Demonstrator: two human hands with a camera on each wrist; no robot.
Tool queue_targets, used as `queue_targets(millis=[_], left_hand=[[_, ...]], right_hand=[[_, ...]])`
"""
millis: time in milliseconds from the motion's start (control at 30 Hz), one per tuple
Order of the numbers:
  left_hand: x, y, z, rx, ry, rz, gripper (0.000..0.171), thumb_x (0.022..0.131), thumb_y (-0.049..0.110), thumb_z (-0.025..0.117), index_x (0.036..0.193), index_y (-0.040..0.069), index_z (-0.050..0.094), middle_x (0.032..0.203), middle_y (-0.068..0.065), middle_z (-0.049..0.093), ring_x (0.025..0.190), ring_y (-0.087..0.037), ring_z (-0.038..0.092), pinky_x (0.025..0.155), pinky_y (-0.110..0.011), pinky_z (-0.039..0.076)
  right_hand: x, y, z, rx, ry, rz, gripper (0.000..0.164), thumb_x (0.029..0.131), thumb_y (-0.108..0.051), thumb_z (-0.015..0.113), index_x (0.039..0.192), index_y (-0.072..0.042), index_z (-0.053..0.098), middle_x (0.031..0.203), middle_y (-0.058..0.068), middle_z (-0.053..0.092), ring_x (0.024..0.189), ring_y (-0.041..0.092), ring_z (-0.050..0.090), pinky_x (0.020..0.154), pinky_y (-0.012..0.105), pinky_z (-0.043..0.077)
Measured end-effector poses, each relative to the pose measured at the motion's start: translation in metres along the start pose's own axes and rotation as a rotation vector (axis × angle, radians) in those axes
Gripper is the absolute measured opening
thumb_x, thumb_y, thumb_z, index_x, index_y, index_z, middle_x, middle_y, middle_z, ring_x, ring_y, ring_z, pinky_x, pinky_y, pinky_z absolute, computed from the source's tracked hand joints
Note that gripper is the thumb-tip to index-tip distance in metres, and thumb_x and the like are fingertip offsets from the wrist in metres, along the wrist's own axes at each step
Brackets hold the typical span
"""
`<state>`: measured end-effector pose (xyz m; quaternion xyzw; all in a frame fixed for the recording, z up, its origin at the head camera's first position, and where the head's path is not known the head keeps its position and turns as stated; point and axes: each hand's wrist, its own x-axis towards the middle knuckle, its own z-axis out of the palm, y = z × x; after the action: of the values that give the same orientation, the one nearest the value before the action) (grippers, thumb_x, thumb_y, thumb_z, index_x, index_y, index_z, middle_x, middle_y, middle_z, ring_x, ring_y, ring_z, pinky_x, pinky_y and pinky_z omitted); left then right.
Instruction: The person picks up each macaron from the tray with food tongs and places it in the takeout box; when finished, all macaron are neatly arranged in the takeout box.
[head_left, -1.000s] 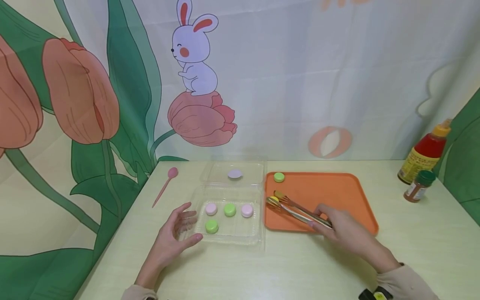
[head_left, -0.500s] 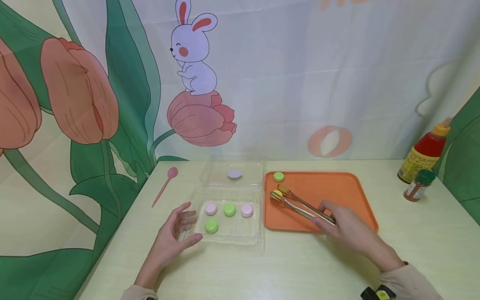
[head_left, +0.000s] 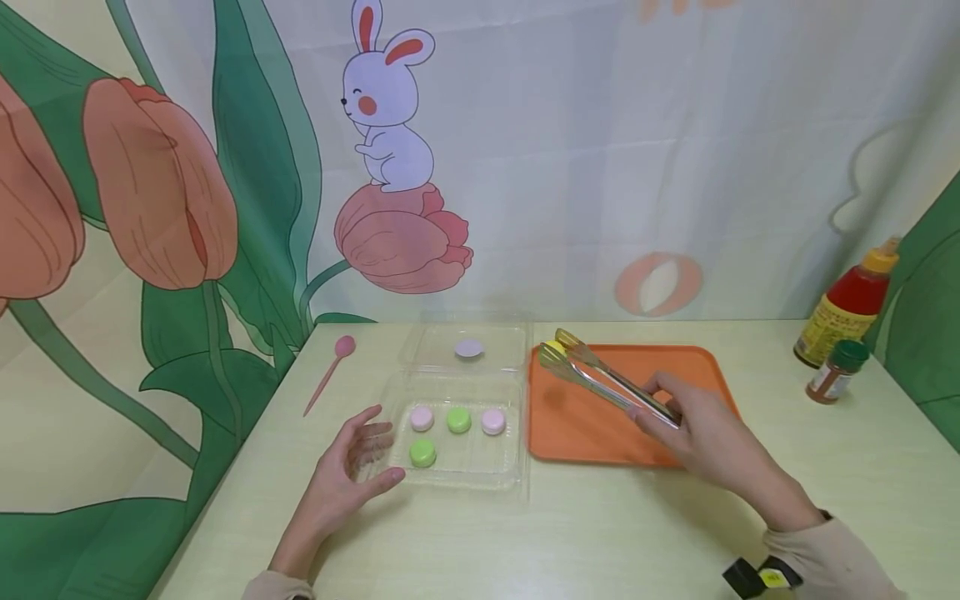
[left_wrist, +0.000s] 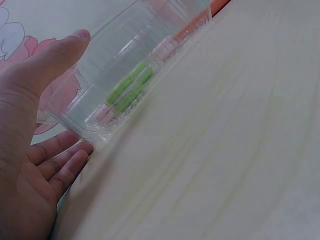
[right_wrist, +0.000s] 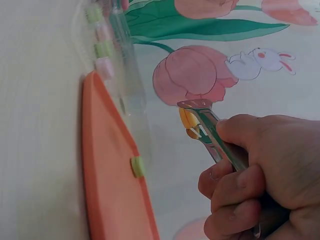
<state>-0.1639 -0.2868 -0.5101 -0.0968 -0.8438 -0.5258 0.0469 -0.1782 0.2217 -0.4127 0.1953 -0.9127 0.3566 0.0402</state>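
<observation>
Yellow piece (head_left: 555,347) in your tongs (head_left: 603,391)
Your right hand (head_left: 712,437) grips them; your left hand (head_left: 347,475), fingers relaxed, is beside the box (head_left: 465,477).

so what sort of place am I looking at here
Probably a staged indoor set: a printed rabbit-and-tulip backdrop hangs behind a pale table bearing an orange tray and clear container.

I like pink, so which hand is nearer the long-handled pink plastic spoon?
Left: the left hand is on the near side of the spoon; the right hand is farther right.
</observation>
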Motion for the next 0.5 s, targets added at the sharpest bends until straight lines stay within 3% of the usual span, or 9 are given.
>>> queue_targets(millis=[267, 500], left_hand=[[0.0, 0.002, 0.001, -0.002, 0.001, -0.004, 0.096, 0.092, 0.021, 0.095, 0.17, 0.017, 0.039, 0.156, -0.013, 0.064, 0.139, -0.032, 0.066, 0.113, -0.022, 0.052], [-0.001, 0.003, 0.001, -0.002, 0.006, -0.006, 0.094, 0.092, 0.02, 0.095, 0.169, 0.019, 0.041, 0.155, -0.013, 0.064, 0.139, -0.032, 0.066, 0.114, -0.025, 0.053]], right_hand=[[0.001, -0.027, 0.002, -0.003, 0.049, -0.087, 0.017, 0.108, -0.031, 0.077, 0.116, -0.021, 0.067, 0.057, -0.012, 0.046, 0.046, 0.004, 0.038, 0.042, 0.025, 0.033], [0.004, -0.053, 0.015, 0.021, -0.013, -0.1, 0.018, 0.108, -0.038, 0.077, 0.115, -0.024, 0.067, 0.058, -0.014, 0.047, 0.046, 0.003, 0.04, 0.044, 0.023, 0.032]])
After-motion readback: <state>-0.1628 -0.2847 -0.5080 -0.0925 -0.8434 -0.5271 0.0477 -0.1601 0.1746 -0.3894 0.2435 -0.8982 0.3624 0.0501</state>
